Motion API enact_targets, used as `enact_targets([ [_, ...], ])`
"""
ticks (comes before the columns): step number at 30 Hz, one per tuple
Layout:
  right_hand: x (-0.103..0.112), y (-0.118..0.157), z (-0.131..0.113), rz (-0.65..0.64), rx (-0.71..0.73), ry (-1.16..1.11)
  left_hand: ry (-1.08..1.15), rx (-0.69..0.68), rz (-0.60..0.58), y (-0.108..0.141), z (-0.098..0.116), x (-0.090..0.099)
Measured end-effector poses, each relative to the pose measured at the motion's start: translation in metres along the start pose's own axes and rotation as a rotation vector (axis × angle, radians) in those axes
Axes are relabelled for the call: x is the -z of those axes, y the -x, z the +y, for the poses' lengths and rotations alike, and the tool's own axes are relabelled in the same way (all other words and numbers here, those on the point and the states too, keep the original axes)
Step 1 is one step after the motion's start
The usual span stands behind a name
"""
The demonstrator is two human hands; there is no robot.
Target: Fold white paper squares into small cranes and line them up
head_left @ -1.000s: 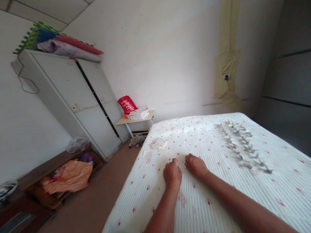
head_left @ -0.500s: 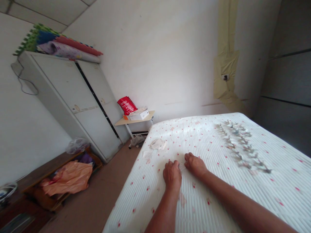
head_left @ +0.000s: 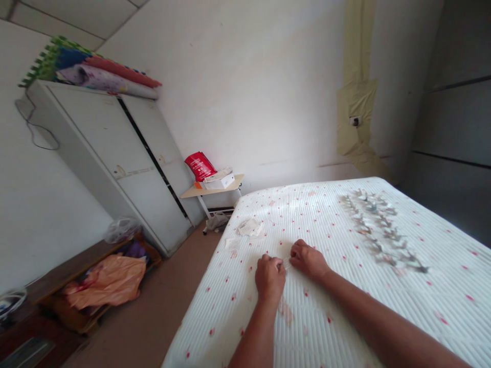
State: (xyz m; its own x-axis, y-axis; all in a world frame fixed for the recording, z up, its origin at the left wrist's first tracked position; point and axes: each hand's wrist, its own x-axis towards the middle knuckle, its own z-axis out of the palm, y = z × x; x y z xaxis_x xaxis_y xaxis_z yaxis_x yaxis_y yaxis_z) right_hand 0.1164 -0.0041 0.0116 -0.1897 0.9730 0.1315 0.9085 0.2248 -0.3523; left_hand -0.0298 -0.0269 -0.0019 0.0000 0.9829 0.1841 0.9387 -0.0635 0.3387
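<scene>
My left hand [head_left: 269,276] rests low over the white quilted mattress [head_left: 383,317], its fingers curled inward. Close beside it, my right hand [head_left: 308,259] is closed too, fingertips turned toward the left one. A small pale piece, perhaps paper, shows faintly in the gap between them; it blends with the mattress and I cannot make it out. Beyond my left hand lie a small pile of pale paper pieces [head_left: 250,227] and a loose paper slip [head_left: 231,244]. To the right, several small folded paper figures [head_left: 383,222], shaped like birds, stand in rows.
Past the mattress, a small table [head_left: 187,192] bears a red bag [head_left: 200,166] and a white box [head_left: 222,181]. A grey metal cabinet [head_left: 103,128] stands on the left, with rolled mats [head_left: 111,79] on top. Orange plastic [head_left: 111,281] lies in a low wooden unit below.
My left hand has shifted slightly left, and my right hand's fingers have moved a little. Both stay closed in about the same place.
</scene>
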Motion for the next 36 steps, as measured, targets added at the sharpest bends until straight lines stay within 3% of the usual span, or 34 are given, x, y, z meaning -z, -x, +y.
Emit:
enact_targets([
  [13, -0.007, -0.004, -0.003, 0.016, -0.073, -0.021, -0.021, 0.013, -0.031, 0.0, 0.002, 0.003],
  [32, -0.003, -0.014, 0.021, 0.019, -0.081, -0.18, -0.034, 0.026, -0.038, -0.001, 0.004, 0.005],
  [36, -0.005, -0.011, 0.025, 0.072, -0.061, -0.342, -0.03, 0.028, -0.046, -0.001, 0.005, 0.006],
])
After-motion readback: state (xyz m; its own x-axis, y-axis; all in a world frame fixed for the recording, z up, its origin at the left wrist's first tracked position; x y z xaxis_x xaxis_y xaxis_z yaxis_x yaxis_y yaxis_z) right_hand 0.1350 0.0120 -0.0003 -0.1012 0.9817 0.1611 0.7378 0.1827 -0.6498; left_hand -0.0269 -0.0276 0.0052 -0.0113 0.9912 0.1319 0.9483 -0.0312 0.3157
